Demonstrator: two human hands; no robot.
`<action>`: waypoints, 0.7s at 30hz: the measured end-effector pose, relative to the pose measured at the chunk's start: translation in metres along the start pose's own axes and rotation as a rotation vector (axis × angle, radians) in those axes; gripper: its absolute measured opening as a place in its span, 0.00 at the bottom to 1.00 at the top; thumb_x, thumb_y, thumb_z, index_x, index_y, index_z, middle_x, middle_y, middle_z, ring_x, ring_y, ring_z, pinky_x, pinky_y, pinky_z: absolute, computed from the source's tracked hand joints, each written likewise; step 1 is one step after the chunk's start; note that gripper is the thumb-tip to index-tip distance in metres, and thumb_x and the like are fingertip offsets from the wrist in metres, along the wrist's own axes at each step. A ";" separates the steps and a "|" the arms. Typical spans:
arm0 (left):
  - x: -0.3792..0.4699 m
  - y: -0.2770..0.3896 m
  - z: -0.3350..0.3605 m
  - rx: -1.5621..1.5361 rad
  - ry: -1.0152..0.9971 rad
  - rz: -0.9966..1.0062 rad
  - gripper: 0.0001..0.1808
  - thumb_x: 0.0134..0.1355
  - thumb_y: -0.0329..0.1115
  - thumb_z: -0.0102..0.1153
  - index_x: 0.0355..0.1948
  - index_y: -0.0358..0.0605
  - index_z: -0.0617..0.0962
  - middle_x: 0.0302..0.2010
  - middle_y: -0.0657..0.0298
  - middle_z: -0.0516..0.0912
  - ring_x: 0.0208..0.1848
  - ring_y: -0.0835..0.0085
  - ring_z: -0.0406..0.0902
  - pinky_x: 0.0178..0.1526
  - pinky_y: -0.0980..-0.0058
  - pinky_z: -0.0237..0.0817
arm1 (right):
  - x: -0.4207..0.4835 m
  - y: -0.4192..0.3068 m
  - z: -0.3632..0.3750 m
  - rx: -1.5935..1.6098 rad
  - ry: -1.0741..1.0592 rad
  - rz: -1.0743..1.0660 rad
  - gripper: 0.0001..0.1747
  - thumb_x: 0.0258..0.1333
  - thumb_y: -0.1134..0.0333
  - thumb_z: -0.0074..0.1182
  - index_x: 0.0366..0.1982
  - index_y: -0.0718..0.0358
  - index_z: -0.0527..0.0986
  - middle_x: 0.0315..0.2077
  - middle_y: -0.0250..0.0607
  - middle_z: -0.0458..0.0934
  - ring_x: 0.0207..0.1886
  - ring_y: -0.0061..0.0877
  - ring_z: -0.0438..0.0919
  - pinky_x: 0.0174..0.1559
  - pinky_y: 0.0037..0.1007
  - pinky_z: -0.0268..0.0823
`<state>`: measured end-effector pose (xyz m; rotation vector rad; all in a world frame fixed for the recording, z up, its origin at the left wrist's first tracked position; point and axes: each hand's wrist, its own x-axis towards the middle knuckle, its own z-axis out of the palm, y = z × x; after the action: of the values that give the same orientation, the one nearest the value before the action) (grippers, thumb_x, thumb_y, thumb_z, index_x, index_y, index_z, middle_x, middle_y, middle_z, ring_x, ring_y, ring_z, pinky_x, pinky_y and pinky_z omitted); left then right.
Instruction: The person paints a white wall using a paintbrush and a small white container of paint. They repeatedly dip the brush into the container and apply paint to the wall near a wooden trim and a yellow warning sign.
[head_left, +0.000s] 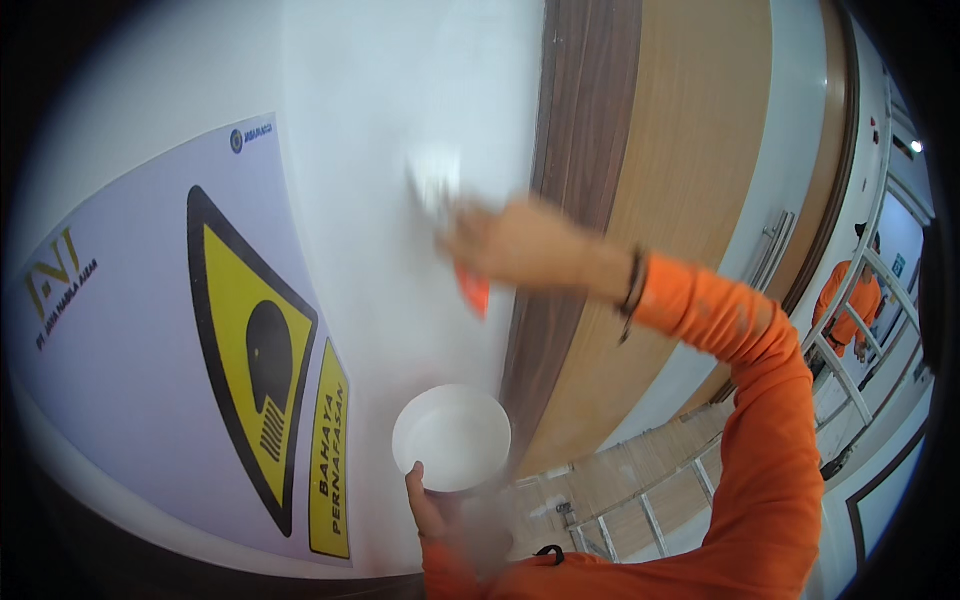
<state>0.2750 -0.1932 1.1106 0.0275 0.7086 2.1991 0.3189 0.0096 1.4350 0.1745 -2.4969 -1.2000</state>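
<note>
My right hand (517, 240) grips a putty knife by its red handle (473, 292), which sticks out below my fingers. Motion blurs the hand and the pale blade (435, 176). That blade is at the white wall (360, 225); whether it touches is hard to tell. Lower down, my left hand (426, 502) holds a round white tub (452, 435), its thumb at the near rim. The tub's opening faces up towards me, and its inside looks plain white. Most of my left fingers are hidden beneath it.
A poster (165, 300) with a yellow warning triangle covers the wall at left. Right of my work stand a dark wooden door frame (581, 112) and a tan door (697, 112) with a metal handle (772, 251). A metal frame (652, 525) stands below; a person (847, 300) is behind another frame at right.
</note>
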 end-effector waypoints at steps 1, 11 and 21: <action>0.000 -0.005 0.002 -0.005 -0.019 -0.018 0.34 0.61 0.54 0.56 0.63 0.47 0.70 0.57 0.60 0.77 0.57 0.63 0.77 0.47 0.60 0.74 | -0.018 -0.029 0.027 -0.027 0.092 -0.113 0.11 0.53 0.68 0.56 0.39 0.59 0.72 0.40 0.54 0.80 0.35 0.37 0.84 0.18 0.29 0.71; -0.002 -0.005 -0.019 -0.006 0.034 -0.032 0.31 0.62 0.53 0.55 0.61 0.48 0.71 0.53 0.61 0.80 0.50 0.66 0.80 0.38 0.65 0.74 | 0.035 0.059 -0.045 0.271 0.317 0.173 0.08 0.37 0.73 0.58 0.27 0.59 0.76 0.16 0.43 0.77 0.22 0.42 0.79 0.27 0.41 0.70; -0.011 -0.001 -0.002 -0.051 -0.054 -0.040 0.37 0.62 0.52 0.53 0.68 0.47 0.65 0.64 0.57 0.72 0.64 0.56 0.72 0.57 0.51 0.70 | -0.007 -0.030 0.015 0.130 0.125 -0.119 0.06 0.53 0.70 0.56 0.31 0.65 0.73 0.29 0.55 0.80 0.30 0.41 0.84 0.26 0.38 0.75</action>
<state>0.2827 -0.2014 1.1104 0.0458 0.6179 2.1687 0.3182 0.0031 1.4012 0.4243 -2.4842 -1.0363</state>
